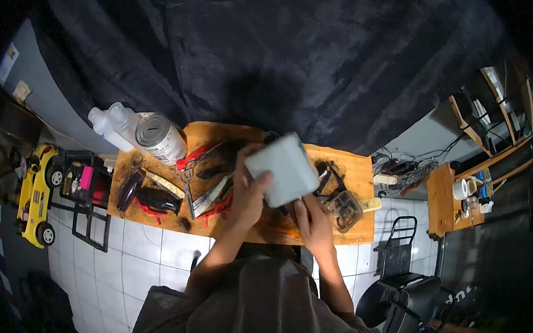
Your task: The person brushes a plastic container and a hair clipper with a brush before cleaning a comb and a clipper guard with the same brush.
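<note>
A pale grey box-like object (pixel 283 169) with rounded corners is tilted above the middle of the wooden table (pixel 363 165); its exact kind does not show. My left hand (pixel 250 196) grips its left side, thumb across the face and the other fingers partly hidden behind. At its lower right corner, the bent fingers of my right hand (pixel 314 225) close against the edge. Left of my hands lie scissors (pixel 187 183), a red-handled tool (pixel 193 156) and dark hair clippers (pixel 158 200). To the right is a clear plastic container (pixel 344 210) with small dark pieces inside.
A large can (pixel 159 138) and white bottles (pixel 109 128) stand at the table's back left. Dark hair-like tufts (pixel 184 223) are scattered on the wood. A black curtain (pixel 254 57) hangs behind. On the right are a folded hand cart (pixel 398 246) and a small wooden shelf (pixel 445 203).
</note>
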A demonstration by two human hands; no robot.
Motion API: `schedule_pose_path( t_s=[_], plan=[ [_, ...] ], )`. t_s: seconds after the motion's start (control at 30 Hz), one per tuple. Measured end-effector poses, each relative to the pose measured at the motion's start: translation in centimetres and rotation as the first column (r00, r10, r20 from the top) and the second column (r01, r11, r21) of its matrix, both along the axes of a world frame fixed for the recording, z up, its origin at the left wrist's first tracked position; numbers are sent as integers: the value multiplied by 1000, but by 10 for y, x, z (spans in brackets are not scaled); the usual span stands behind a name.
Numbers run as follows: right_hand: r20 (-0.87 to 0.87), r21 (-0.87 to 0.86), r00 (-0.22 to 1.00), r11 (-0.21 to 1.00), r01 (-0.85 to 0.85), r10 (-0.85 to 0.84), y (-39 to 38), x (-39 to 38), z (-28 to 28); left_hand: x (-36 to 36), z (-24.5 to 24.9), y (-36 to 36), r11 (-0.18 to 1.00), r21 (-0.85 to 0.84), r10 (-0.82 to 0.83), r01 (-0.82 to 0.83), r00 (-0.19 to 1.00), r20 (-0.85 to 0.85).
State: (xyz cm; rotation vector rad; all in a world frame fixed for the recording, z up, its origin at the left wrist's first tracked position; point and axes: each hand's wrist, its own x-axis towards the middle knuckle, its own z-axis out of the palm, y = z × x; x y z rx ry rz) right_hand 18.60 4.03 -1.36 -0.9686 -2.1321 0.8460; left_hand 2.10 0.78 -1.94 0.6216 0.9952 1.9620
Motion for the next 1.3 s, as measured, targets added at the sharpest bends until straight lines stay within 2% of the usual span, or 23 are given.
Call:
schedule_pose_path(
  t_s=[0.03, 0.07, 0.1, 0.13, 0.2, 0.23, 0.3, 0.33, 0.4, 0.5, 0.57, 0.63, 0.67, 0.77, 0.8, 0.83, 0.93, 1.07, 1.13, 1.17, 1.2, 1.27, 1.3],
  plan=[
    [26, 7, 999, 1000, 28, -28, 2, -3, -7, 6, -6, 1, 997, 75, -25, 29, 998, -55],
    [8, 120, 999, 992, 35, -37, 3, -6, -17, 9, -10, 2, 990, 103, -94, 101, 993, -67],
    [-10, 97, 1000, 995, 28, -27, 2, -10, -15, 11, -6, 4, 977, 128, -160, 169, 984, -80],
    [-27, 72, 1000, 997, 18, -16, 3, -15, -12, 15, -1, 3, 988, 109, -102, 112, 990, -96],
    [-79, 3, 996, 999, -32, 32, 5, -20, -14, 20, 10, 3, 998, 50, -47, 46, 998, 30],
    [-123, 27, 991, 998, -53, 56, 5, -22, -17, 21, 13, 4, 1000, 21, -17, 15, 996, 91],
    [-208, 82, 973, 993, -90, 105, 4, -26, -19, 18, 6, 9, 999, 30, 26, -26, 1000, -7],
    [-179, 7, 974, 990, -138, 137, 3, -23, -19, 17, 2, 11, 998, 36, 48, -46, 997, -55],
    [-128, -148, 970, 963, -224, 206, 2, -12, -14, 9, -2, 10, 996, 93, 1, -4, 1000, 24],
    [129, -460, 946, 863, -209, 297, 9, 7, 11, -4, -7, 9, 984, 180, -20, 11, 998, 52],
    [38, -283, 978, 941, -187, 206, 9, 16, -2, -10, -7, 8, 973, 227, -55, 34, 995, 86],
    [-60, -142, 988, 978, -151, 144, 13, 17, -5, -6, -10, 6, 982, 187, -15, -24, 979, 204],
    [-137, -126, 989, 990, -64, 46, 10, 13, -7, -3, -12, 4, 986, 162, 3, -47, 965, 262],
    [2, -87, 999, 995, 37, -37, 6, 3, -5, 12, -9, 5, 993, 116, 6, -10, 999, 35],
    [41, 160, 999, 987, 0, -7, 9, -1, -15, 17, -4, 3, 996, 93, 18, -8, 994, -104],
    [41, 151, 999, 989, 1, -7, 9, -2, -21, 20, 4, 3, 999, 16, 33, -30, 977, -209],
    [2, 134, 1000, 991, -12, 11, 5, -14, -23, 21, 18, 3, 999, -23, 36, -41, 979, -199],
    [-160, 21, 982, 995, -98, 100, -5, -19, -31, 18, 7, 4, 993, 43, 117, -112, 980, -159],
    [-110, -288, 985, 944, -162, 135, -7, -10, -17, 9, 8, 1, 991, 38, 133, -128, 963, -235],
    [-87, -438, 984, 881, -179, 157, -8, -5, -12, 4, 8, 1, 991, 42, 129, -125, 985, -118],
    [-146, -441, 969, 864, -242, 198, -8, -1, -12, -1, 9, 2, 991, 49, 124, -124, 992, 1],
    [-124, -359, 968, 900, -247, 216, -9, 9, -6, -13, 5, 5, 986, 76, 130, -150, 966, 223],
    [-114, -317, 967, 915, -251, 226, -8, 12, -4, -16, 5, 5, 983, 112, 114, -143, 966, 230]
  ],
)
